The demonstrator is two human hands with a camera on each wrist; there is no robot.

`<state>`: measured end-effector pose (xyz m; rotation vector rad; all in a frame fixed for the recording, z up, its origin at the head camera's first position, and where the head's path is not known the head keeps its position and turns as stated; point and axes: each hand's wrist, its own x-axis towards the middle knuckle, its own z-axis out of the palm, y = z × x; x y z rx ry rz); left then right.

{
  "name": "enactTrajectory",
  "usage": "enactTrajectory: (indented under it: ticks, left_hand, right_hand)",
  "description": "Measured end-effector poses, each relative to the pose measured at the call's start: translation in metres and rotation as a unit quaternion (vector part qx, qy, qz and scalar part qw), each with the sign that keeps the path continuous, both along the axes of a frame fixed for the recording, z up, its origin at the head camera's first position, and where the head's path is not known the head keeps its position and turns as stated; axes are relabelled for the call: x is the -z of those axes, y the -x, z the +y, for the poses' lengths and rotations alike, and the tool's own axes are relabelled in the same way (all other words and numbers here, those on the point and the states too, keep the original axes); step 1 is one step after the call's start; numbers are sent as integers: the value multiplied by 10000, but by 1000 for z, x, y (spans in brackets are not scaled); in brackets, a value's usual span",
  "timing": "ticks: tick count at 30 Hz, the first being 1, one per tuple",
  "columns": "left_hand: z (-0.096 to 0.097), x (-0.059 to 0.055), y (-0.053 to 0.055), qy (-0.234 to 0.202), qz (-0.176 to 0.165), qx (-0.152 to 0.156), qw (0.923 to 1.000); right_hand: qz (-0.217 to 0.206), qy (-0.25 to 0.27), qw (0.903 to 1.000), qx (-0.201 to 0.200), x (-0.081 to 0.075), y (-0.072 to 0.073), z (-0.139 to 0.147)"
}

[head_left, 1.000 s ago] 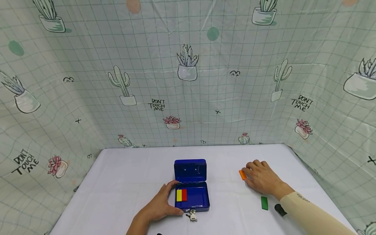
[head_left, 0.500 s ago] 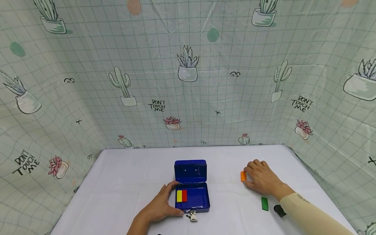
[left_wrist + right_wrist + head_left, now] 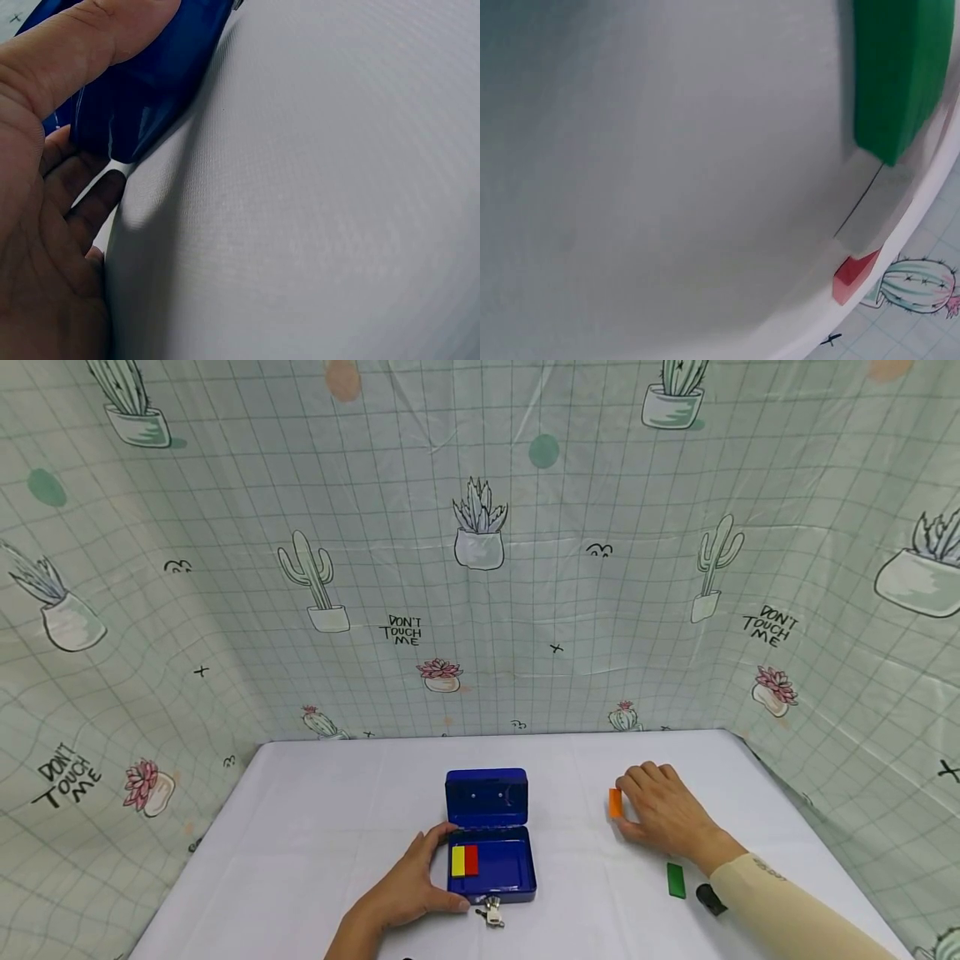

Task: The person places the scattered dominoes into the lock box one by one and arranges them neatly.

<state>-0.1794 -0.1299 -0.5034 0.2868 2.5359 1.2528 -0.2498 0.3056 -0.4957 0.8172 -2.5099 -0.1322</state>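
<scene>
A small blue cash box [image 3: 506, 860] lies with its lid [image 3: 486, 797] raised. Inside, at the left, a yellow block [image 3: 457, 862] and a red block [image 3: 471, 861] sit side by side. My left hand [image 3: 405, 881] holds the box's left side, thumb at the front corner and fingers at the back; the left wrist view also has the thumb against the blue wall [image 3: 142, 90]. Keys [image 3: 492, 912] hang at the box's front lock. To the right, my right hand [image 3: 663, 810] pinches an orange block [image 3: 615, 803] upright between thumb and fingers.
A green block [image 3: 676, 881] lies nearer me than the right hand, with a small black object [image 3: 709, 900] beside the sleeve. The right wrist view holds a green block [image 3: 889, 75] and a small reddish piece [image 3: 853, 277]. A printed curtain [image 3: 510, 693] stands behind the white table [image 3: 345, 793].
The orange block has gone from tilted to upright in my right hand, and the hand has shifted slightly left. My left hand and the box have stayed put.
</scene>
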Motion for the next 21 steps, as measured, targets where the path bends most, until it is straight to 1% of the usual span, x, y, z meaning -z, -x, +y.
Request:
enactTrajectory:
  ticks: [5,10,17,21]
  left_hand:
    - [0,0,0,16,16,7,10000]
    - [0,0,0,-5,11,28,10000]
    - [0,0,1,-46,45,53,10000]
    - [0,-1,0,-44,31,42,10000]
  right_hand:
    - [206,-84,9997,-111,0,0,-5]
    - [301,2,9992,-252,-1,-1,-13]
    - [538,53,9972,-509,-4,-4,-31]
    - [642,105,9956,-681,-5,-8,-43]
